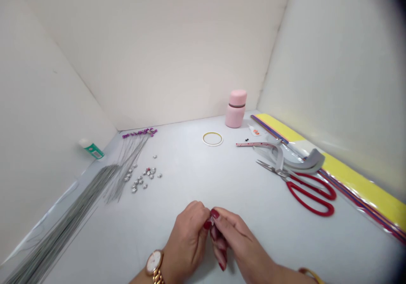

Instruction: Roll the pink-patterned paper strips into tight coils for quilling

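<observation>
My left hand (192, 229) and my right hand (233, 235) meet at the near middle of the table, both closed in a pinch. Between the thumb tips shows a small pale, silvery piece (212, 220), mostly covered by fingers; it looks like a tiny folded paper star, but its full shape is hidden. Further off to the left lie several small silver puffed stars (139, 181), with a reddish one (148, 169) among them. Grey paper strips (304, 163) curl on the table at the right.
Red-handled scissors (312, 195) lie at the right, beside a packet of coloured strips (342, 167). Farther back are a pink flask (235, 110) and a tape ring (203, 141). Thin wires (66, 216), purple-tipped stems (139, 133) and a green-and-white glue tube (93, 150) are left.
</observation>
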The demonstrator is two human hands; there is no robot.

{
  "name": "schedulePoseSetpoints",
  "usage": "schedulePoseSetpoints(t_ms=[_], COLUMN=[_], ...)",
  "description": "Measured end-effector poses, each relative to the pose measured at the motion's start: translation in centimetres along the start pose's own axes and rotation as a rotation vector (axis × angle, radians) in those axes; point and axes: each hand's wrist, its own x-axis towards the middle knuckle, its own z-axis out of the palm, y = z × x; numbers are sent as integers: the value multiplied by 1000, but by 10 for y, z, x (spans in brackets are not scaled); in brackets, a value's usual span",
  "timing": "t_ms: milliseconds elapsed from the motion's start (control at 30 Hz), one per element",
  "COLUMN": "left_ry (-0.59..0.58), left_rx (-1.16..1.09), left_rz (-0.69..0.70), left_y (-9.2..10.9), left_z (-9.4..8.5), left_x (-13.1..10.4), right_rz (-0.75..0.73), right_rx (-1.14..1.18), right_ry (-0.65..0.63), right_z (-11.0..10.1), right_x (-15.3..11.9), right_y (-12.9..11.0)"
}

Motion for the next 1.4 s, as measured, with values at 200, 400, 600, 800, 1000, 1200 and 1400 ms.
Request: schedulePoseSetpoints(t_ms=[200, 400, 600, 800, 1000, 1200, 1400], left_ry=[-21, 29, 69, -19, 51, -68, -85], left_rx=[-37, 39, -1, -232, -96, 72, 87], left_rz=[-55, 6, -9, -164, -171, -94, -69], left_y=[0, 1, -2, 1, -4, -5, -7], left_z=[-1, 8, 14, 5, 2, 4, 4], left_x=[-2, -4, -4, -2, -4, -5, -6], right_rz=[20, -77, -105, 51, 23, -17, -32], right_rx=[8, -31, 24, 136, 56, -59, -78], right_ry=[-12, 54, 143, 55, 107, 78, 63], right_z=[-4, 1, 9, 2, -1, -4, -4], right_x=[2, -2, -3, 4, 4, 3, 1], right_y=[-3, 12, 16, -5, -5, 4, 3])
